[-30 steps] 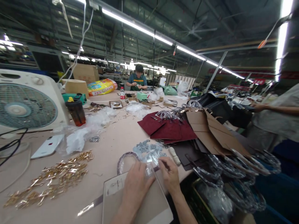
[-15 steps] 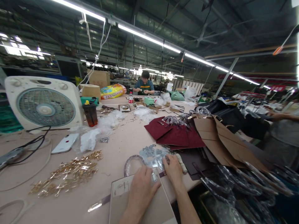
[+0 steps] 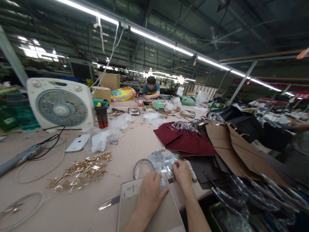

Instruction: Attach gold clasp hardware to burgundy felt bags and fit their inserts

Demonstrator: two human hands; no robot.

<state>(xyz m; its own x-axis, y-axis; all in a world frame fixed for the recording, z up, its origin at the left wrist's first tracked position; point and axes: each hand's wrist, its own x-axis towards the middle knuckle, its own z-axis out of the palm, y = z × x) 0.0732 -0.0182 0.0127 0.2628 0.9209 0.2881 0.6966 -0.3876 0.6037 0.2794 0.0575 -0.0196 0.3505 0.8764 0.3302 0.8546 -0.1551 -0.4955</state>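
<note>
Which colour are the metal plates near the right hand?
The plates are silver-grey; head view.

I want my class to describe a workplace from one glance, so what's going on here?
A person is working at a table with both hands. The left hand lies on a flat beige panel, with a small metal plate by its fingers. The right hand is at the edge of a pile of metal plates; whether it holds one is unclear. Gold-coloured fittings lie to the left, dark red pieces farther right. Another person is across the table.
</note>
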